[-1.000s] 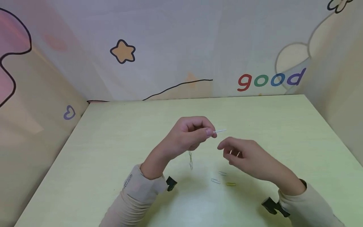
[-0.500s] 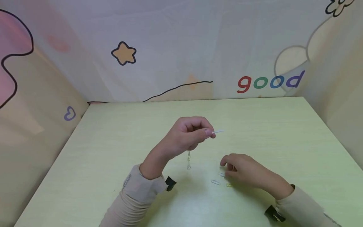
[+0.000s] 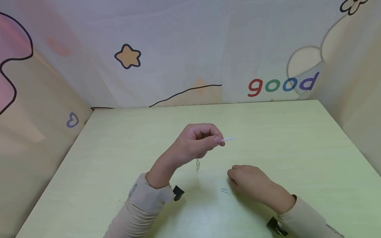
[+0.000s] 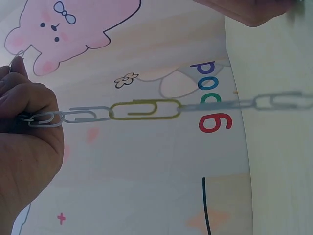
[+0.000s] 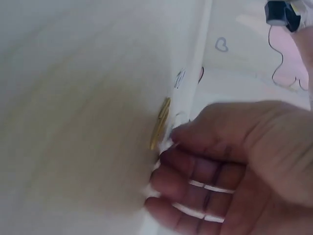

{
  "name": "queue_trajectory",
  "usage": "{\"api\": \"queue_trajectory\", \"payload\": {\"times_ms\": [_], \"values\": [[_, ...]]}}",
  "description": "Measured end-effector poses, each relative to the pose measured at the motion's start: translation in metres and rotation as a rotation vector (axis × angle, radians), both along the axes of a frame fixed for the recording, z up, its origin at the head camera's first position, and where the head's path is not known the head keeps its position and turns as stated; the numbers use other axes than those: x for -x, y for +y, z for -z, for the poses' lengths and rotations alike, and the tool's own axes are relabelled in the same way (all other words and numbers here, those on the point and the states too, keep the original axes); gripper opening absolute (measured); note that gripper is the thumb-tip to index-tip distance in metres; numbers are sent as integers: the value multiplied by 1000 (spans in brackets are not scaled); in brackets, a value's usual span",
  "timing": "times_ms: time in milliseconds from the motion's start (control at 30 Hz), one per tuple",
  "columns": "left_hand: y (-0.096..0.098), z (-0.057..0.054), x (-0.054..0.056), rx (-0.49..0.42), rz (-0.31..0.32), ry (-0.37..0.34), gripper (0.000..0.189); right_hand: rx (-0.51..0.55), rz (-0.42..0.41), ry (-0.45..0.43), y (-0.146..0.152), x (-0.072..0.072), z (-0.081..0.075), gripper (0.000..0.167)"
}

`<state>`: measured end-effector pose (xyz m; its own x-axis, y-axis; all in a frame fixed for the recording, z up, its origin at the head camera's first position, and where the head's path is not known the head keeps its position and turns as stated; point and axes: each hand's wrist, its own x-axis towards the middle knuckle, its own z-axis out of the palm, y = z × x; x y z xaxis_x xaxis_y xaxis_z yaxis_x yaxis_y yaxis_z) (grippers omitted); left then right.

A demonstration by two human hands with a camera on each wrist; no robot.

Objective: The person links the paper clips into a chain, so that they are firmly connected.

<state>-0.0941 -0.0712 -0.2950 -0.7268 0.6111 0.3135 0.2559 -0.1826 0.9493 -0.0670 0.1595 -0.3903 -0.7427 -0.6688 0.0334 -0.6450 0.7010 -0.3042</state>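
One yellow paperclip [image 5: 160,123] lay well in from the back edge of the worktop [image 3: 119,142], beside the right hand [image 3: 250,181], whose curled fingers' hold was unclear, apparently mid-pickup and needing a sure pinch, while the left hand [image 3: 197,141] pinched a pale clip [image 3: 228,139] above a hanging chain [image 4: 182,107].

The pale yellow-green, flat, faintly grained tabletop [image 3: 143,138] bears a slim, pale, looped wire paper clip [image 3: 225,191], lying flat. Near it, in the right wrist view, lies a yellow, elongated, looped wire paper clip [image 5: 160,123].
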Motion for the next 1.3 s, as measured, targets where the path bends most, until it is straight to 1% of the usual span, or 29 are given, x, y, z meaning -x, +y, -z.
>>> {"api": "queue_trajectory", "payload": {"times_ms": [67,133,200,233,333,433,500,600,667,800,900,967,1033,1200,1233,1300], "values": [[0,0,0,1,3,0,19,69,8,-74,1,2,-1,29],[-1,-1,0,3,1,0,19,164,16,-168,2,4,-3,26],[-2,-1,0,9,-4,0,19,268,34,-254,3,6,-8,24],[-2,-1,0,10,-7,-1,19,317,41,-282,3,7,-12,22],[-3,-2,0,24,-27,15,19,466,78,-343,5,9,-30,17],[-2,-3,-1,52,-54,56,17,612,102,-368,8,10,-53,11],[-2,-4,-2,75,-81,95,15,699,83,-354,10,11,-69,9],[-1,-5,-4,98,-121,129,12,802,30,-290,13,11,-89,12],[0,-6,-5,108,-148,129,11,864,-2,-253,13,11,-99,14],[2,-8,-8,110,-184,115,9,977,-33,-239,10,11,-113,17],[4,-8,-9,116,-196,105,8,1039,-35,-224,8,9,-116,19],[4,-7,-10,125,-201,107,9,1056,-27,-193,7,8,-116,20],[5,-7,-10,135,-201,111,9,1077,-37,-156,6,7,-116,22],[7,-5,-10,156,-185,123,10,1122,-134,-45,6,10,-113,34],[7,-5,-10,160,-182,123,10,1120,-150,-21,6,11,-112,36],[9,-4,-10,167,-179,124,10,1092,-155,31,6,12,-111,38]]}}
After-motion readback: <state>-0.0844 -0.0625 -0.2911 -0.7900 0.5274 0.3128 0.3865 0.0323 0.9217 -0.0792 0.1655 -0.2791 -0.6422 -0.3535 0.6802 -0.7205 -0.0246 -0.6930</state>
